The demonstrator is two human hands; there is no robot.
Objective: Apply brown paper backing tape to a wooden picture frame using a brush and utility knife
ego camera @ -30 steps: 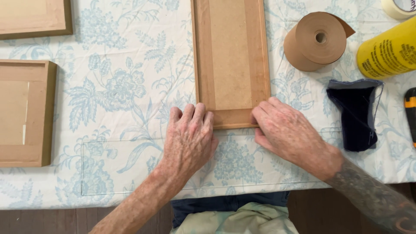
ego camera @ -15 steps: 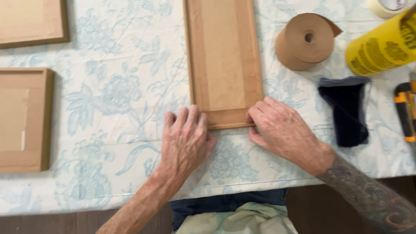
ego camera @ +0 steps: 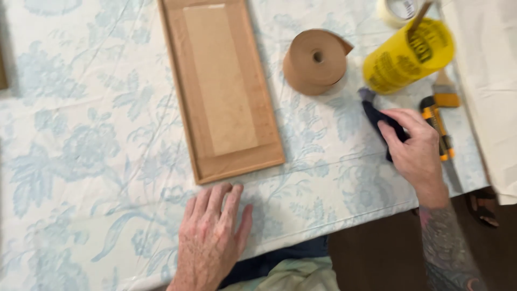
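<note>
Now: floral tablecloth [ego camera: 81, 161] – left hand [ego camera: 212, 237] flat, empty – right hand [ego camera: 414, 151] grasping dark cloth [ego camera: 379, 116].

yellow canister [ego camera: 407, 56] (black print), upper right

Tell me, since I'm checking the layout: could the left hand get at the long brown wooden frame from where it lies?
Probably yes: the left hand lies flat just below the long brown wooden frame, with only bare floral tablecloth between.

Tape roll [ego camera: 315, 62], yellow can [ego camera: 407, 56] crowd right; left open.
</note>
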